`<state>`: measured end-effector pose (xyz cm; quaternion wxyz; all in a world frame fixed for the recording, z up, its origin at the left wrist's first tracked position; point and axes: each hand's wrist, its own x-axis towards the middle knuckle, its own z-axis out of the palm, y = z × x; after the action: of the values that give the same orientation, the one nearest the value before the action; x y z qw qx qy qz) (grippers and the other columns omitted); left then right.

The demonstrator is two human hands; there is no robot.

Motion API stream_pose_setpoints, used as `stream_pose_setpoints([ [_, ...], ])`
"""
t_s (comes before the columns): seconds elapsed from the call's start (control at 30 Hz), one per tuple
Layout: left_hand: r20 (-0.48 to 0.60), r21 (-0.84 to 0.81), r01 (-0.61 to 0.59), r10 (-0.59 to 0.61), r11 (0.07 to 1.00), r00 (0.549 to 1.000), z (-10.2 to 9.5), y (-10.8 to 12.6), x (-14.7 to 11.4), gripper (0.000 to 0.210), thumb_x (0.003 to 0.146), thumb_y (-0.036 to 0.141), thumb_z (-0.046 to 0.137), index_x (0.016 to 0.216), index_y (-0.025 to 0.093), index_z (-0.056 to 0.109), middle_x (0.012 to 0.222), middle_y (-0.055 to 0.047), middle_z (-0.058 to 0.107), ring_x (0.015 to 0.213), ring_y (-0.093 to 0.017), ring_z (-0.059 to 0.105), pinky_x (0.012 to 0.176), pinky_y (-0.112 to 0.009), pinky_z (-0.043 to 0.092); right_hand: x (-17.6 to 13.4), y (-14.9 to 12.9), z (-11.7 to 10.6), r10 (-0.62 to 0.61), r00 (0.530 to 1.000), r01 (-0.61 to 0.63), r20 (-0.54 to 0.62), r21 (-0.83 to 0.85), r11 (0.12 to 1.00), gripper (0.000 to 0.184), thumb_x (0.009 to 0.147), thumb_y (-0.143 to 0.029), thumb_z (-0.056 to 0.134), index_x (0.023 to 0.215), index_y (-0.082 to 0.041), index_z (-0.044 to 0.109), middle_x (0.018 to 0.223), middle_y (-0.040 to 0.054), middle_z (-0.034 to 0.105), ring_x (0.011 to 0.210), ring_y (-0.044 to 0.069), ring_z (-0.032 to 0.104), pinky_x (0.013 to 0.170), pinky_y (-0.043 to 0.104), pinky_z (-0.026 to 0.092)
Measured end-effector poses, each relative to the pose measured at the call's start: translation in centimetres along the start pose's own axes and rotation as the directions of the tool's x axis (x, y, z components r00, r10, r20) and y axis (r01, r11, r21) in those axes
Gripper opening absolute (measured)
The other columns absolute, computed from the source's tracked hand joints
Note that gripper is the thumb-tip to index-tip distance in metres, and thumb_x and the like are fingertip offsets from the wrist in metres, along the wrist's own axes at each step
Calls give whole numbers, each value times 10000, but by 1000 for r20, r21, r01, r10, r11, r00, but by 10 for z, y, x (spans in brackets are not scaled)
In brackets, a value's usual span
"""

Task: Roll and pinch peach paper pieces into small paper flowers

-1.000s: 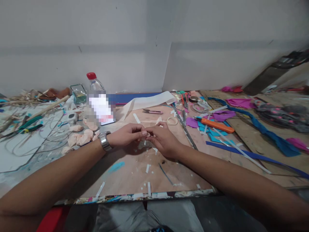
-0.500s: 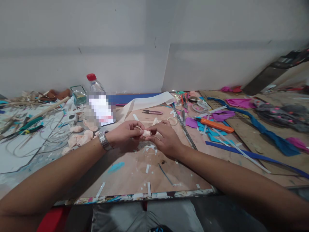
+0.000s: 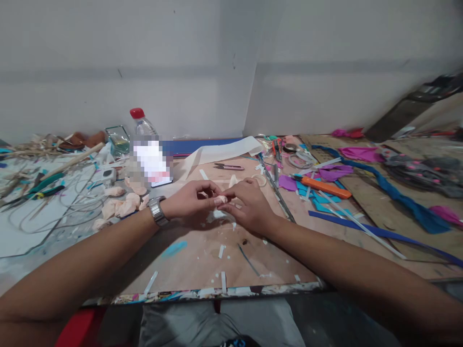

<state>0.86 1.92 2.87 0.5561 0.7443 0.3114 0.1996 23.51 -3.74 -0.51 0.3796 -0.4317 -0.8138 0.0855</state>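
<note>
A small crumpled piece of pale peach paper [image 3: 221,199] is pinched between both hands above the middle of the table. My left hand [image 3: 191,198], with a metal watch at the wrist, grips its left side between thumb and fingertips. From the right, my right hand [image 3: 249,205] closes on its other side, fingers partly hiding it. Below the hands lies a whitish smear [image 3: 219,215] on the brown paper sheet [image 3: 202,265]. Left of the watch sits a cluster of similar crumpled peach pieces [image 3: 125,206].
Thread snips [image 3: 229,166] lie behind my hands. A phone [image 3: 152,164] leans against a red-capped bottle [image 3: 139,118]. Pliers [image 3: 47,185] and cable are at left. An orange utility knife [image 3: 323,187], blue strips [image 3: 361,229] and cardboard [image 3: 376,193] spread over the right.
My left fingers have shifted slightly right and turned around the peach piece, with the thumb now further over it. My right hand has barely moved.
</note>
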Motion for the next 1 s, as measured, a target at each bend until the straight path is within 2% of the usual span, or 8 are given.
stream_pose_setpoints([
  [0.1, 92, -24, 15, -13, 1000, 996, 0, 0, -1, 528, 851, 595, 772, 1061, 118, 689, 981, -66, 690, 839, -132, 614, 772, -280, 484, 0, -1, 0, -16, 998, 17, 58, -20, 1000, 371, 986, -579, 627, 1046, -232, 748, 914, -24, 745, 845, 96, 589, 1017, 349, 228],
  [0.27, 154, -28, 19, -14, 999, 988, 0, -1, -1, 514, 857, 569, 778, 1050, 107, 662, 972, -59, 677, 813, -121, 613, 754, -274, 490, -1, -4, 0, 4, 991, -3, 130, -6, 1000, 373, 1000, -572, 605, 1034, -230, 750, 874, -26, 734, 823, 82, 587, 1028, 352, 227],
  [0.37, 191, -45, 20, -11, 999, 981, 0, 0, -2, 488, 877, 556, 762, 1037, 108, 654, 940, -53, 670, 793, -118, 616, 728, -264, 486, -2, -5, -1, -4, 992, 3, 129, 8, 1000, 359, 1003, -558, 605, 1037, -230, 749, 893, -24, 738, 826, 80, 584, 1021, 350, 233],
  [0.53, 192, -98, 47, -28, 994, 981, 2, 1, -4, 469, 901, 574, 731, 1014, 128, 633, 856, -39, 654, 743, -122, 616, 677, -255, 475, -1, -6, -2, -15, 990, 17, 138, -15, 1000, 332, 1015, -532, 595, 1121, -253, 739, 946, -30, 742, 863, 81, 595, 1017, 348, 240],
  [0.77, 178, -149, 47, -20, 988, 984, 2, 1, -3, 469, 846, 522, 809, 1056, 143, 628, 942, -43, 639, 793, -112, 596, 715, -251, 476, -1, -7, -3, -11, 992, 17, 129, -42, 999, 264, 1018, -450, 600, 1112, -248, 742, 959, -12, 757, 863, 91, 595, 1019, 365, 239],
  [0.87, 194, -196, 53, -14, 979, 981, 2, 1, -4, 462, 856, 517, 802, 1057, 154, 598, 920, -36, 626, 786, -118, 596, 727, -267, 486, -2, -7, -2, -11, 990, 19, 144, -52, 998, 274, 1025, -455, 592, 1159, -270, 743, 985, -11, 759, 933, 100, 625, 1026, 365, 239],
  [1.0, 236, -169, 19, 22, 985, 972, 2, 1, -5, 446, 886, 528, 768, 1043, 141, 610, 935, -43, 620, 805, -115, 587, 735, -258, 473, -3, -7, -2, -23, 989, 31, 149, -53, 998, 328, 1027, -515, 580, 1164, -270, 749, 966, -2, 756, 944, 105, 633, 1030, 370, 234],
])
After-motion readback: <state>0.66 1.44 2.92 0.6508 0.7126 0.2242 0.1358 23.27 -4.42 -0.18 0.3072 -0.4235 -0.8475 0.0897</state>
